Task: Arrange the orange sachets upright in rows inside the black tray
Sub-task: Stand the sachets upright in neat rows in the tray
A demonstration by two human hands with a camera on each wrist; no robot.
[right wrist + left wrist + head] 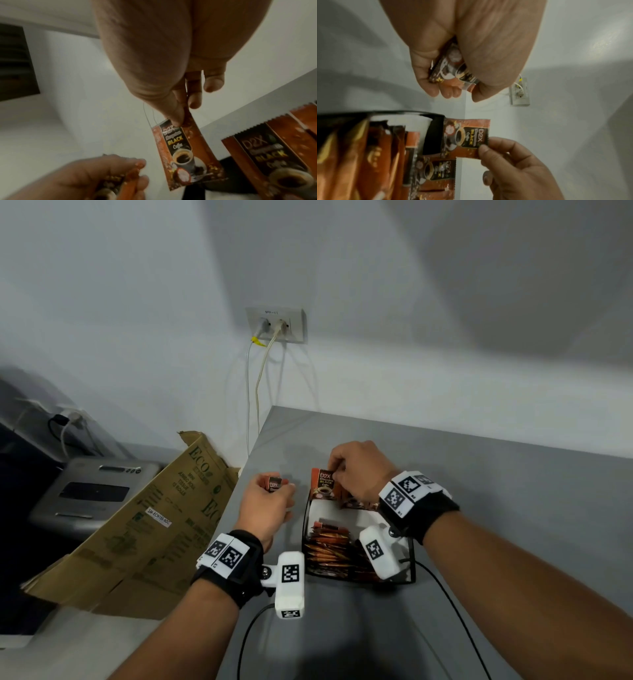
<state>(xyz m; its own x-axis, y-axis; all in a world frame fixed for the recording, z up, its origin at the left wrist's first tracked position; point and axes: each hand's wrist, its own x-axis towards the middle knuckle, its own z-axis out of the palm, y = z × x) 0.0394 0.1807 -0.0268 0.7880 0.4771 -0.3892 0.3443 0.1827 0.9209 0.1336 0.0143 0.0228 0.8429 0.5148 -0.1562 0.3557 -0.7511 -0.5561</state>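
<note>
Both forearms reach forward over the grey tabletop (479, 474). The right hand (359, 470) is bent down at the far end of the black tray (411, 559), thumb and fingertip pinching the top corner of an upright orange sachet (322, 484) standing at the tray's far edge. The left hand (267, 501) hangs just left of the tray, fingers curled round a few more sachets (452, 73); the left wrist view shows them bunched in the palm, perhaps two or three. Other sachets lean in rows inside the tray (329, 549), some beside the pinched one.
</note>
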